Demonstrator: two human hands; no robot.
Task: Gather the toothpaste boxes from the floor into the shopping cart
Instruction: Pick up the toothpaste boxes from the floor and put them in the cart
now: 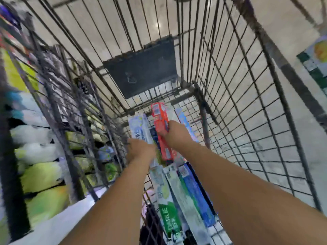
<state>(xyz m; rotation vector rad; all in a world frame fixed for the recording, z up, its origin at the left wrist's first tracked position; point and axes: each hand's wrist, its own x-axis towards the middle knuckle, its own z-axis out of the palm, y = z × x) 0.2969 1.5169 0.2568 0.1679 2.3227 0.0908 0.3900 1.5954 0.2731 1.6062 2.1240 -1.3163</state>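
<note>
I look down into a wire shopping cart [247, 106]. Both my arms reach to its bottom. My right hand [175, 133] grips a red toothpaste box [160, 119] that lies lengthwise on other boxes. My left hand [139, 149] is beside it at a pale blue-and-white box [139, 126]; its fingers are hidden, so its hold is unclear. Nearer to me lie several more boxes in the cart, among them a green-and-white one [169, 220] and a blue one [196, 191].
A dark flap [141, 68] hangs on the cart's far end. Shelves with green and white packaged goods [39, 174] stand close on the left. Grey floor [292, 156] shows through the wires on the right, with a carton [316, 61] at the far right.
</note>
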